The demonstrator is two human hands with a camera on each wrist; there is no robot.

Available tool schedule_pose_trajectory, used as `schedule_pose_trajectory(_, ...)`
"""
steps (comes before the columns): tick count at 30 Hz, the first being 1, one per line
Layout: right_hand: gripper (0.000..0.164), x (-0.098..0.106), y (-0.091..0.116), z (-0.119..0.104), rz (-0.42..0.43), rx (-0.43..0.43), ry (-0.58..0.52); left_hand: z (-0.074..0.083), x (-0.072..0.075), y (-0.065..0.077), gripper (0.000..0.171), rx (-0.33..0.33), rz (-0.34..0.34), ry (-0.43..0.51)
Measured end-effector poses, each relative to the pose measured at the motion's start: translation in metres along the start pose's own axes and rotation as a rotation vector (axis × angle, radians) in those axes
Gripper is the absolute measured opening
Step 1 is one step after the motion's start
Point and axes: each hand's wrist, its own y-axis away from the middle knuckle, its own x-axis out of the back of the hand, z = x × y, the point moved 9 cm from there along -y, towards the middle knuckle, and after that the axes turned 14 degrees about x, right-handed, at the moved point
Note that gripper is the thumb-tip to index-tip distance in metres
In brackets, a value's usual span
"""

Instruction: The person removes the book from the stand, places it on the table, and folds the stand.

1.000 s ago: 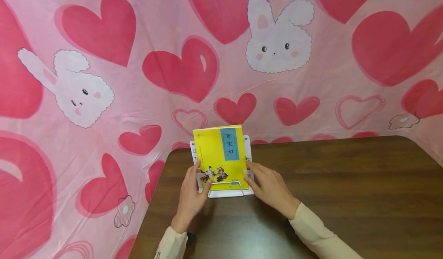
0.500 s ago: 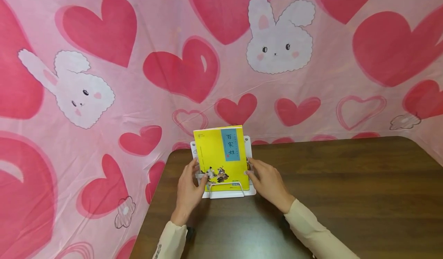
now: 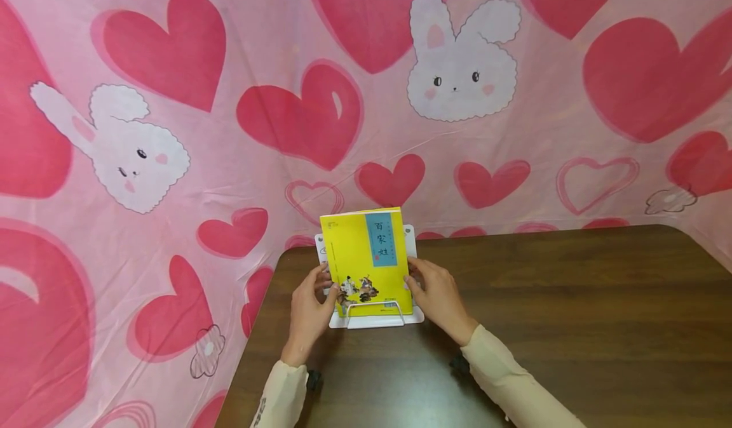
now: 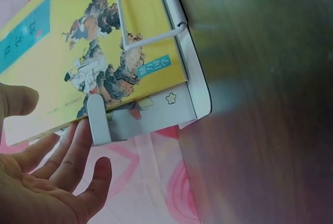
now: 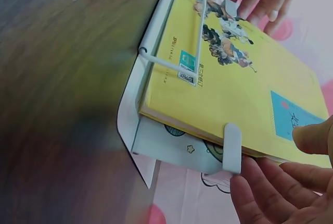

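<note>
A yellow book with a blue title panel leans upright on a white book stand. A white wire bar crosses the book's lower front. My left hand is at the left edge, thumb in front of the cover and fingers beside and behind the edge. At the right edge my right hand holds the book, thumb at the cover and fingers beneath the side. Small white clips stand beside the fingers, one in the left wrist view and one in the right wrist view. Some fingertips are hidden behind the edges.
The stand rests on a dark brown wooden table, near its far left part. Behind it hangs a pink cloth with hearts and rabbit faces.
Both hands have shifted slightly along the book's sides. The right thumb has moved up a little, and the left hand has drawn slightly left. The book stays on the stand, almost unmoved.
</note>
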Motion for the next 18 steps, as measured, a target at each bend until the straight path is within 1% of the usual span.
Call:
schedule_pose_trajectory(5,0.043,-0.001,-0.004,0.003,0.025,-0.046,-0.025,-0.003,0.0,-0.006,0.041,0.002,0.02,-0.004)
schedule_pose_trajectory(8,0.037,0.0,-0.007,0.005,0.06,-0.049,-0.031,-0.006,0.0,-0.009,0.034,0.012,0.028,0.003)
schedule_pose_trajectory(12,0.029,0.0,-0.009,0.01,0.118,-0.037,-0.023,-0.01,-0.001,-0.014,0.027,0.049,0.036,0.018)
schedule_pose_trajectory(18,0.022,-0.001,-0.01,0.017,0.169,-0.05,-0.022,-0.014,-0.002,-0.019,0.02,0.094,0.073,0.032)
